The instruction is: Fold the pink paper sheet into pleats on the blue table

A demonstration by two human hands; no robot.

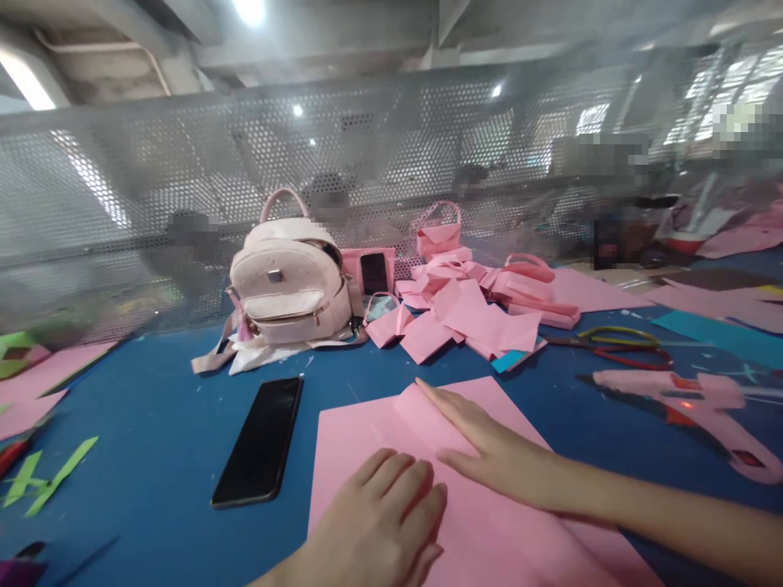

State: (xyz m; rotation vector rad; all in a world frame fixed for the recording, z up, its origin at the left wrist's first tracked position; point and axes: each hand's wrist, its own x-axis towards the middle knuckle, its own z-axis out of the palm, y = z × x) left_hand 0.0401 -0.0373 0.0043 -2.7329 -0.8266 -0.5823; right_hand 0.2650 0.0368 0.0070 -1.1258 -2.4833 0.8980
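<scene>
In front of you, a perforated metal screen [379, 134] stretches across the far side. Your blue bench [152, 440] reaches up to it. On the bench, right before you, lies the large pink sheet [346, 444], its far edge short of the pink heap and its surface raised and rippled near your fingers. Beyond it to the left stands a pale pink backpack [290, 285], its top handle upright. To the backpack's right is a heap of folded pink pieces [458, 314], with a small handled paper bag [438, 240] standing at its back.

Your right hand [483, 440] is spread flat on the sheet, fingers straight and thumb apart, gripping nothing. Your left hand [382, 514] rests on the sheet too, knuckles up and fingers bent; its fingertips are hidden, so you cannot tell whether it pinches the paper.

A pink glue gun [691, 391] lies at the right, with scissors [630, 341] just beyond it. A black phone [260, 440] lies left of the sheet. Narrow green strips [64, 477] lie near the left edge of your view.
</scene>
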